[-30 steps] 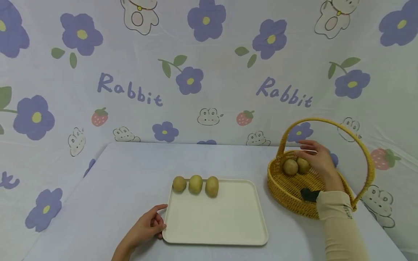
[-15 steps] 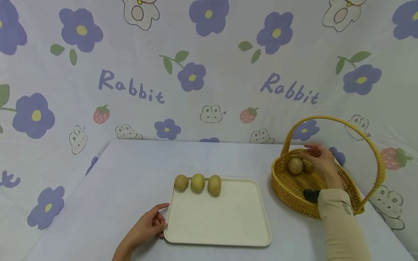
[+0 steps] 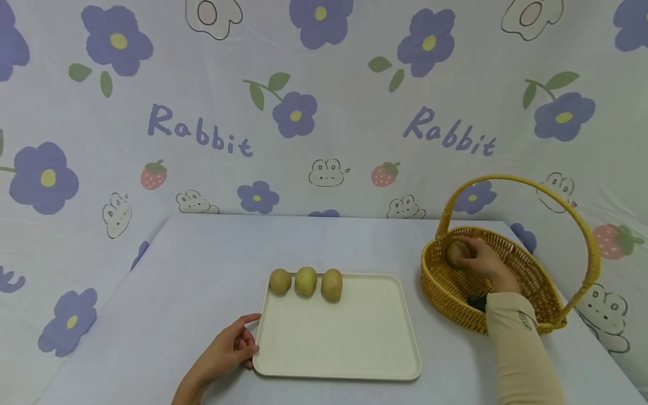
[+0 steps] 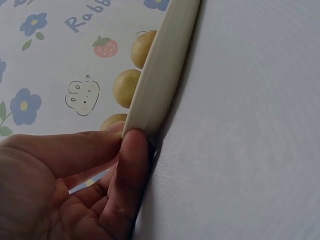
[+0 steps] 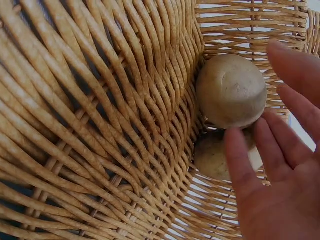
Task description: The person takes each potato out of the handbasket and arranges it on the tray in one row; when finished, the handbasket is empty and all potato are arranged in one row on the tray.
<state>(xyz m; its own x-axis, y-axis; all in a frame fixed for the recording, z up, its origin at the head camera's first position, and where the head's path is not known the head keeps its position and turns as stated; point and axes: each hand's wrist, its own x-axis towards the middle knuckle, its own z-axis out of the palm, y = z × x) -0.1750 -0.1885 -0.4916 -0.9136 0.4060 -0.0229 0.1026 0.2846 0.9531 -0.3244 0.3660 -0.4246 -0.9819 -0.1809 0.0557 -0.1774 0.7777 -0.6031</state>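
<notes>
Three potatoes (image 3: 306, 282) stand in a row along the back left of a cream tray (image 3: 339, 337). My left hand (image 3: 226, 349) is at the tray's left side, pinching its rim between thumb and finger. In the left wrist view the tray shows edge-on, held at its near corner. My right hand (image 3: 488, 261) is inside a wicker basket (image 3: 440, 298), its fingers round one potato (image 3: 455, 254). The right wrist view shows the fingers spread and fairly straight beside this potato (image 5: 232, 90); a second potato (image 5: 212, 155) lies under it, partly behind a finger.
The basket's tall handle (image 3: 557, 197) arches above the right arm. A white-covered table (image 3: 202, 270) carries the tray and basket. Behind hangs a printed cloth (image 3: 349, 124) with flowers and lettering. A dark piece (image 3: 477, 302) sits by the right sleeve.
My right hand has moved left and down, from above the rear of the basket onto the potato. The left hand stays at the tray. The head view has shifted slightly.
</notes>
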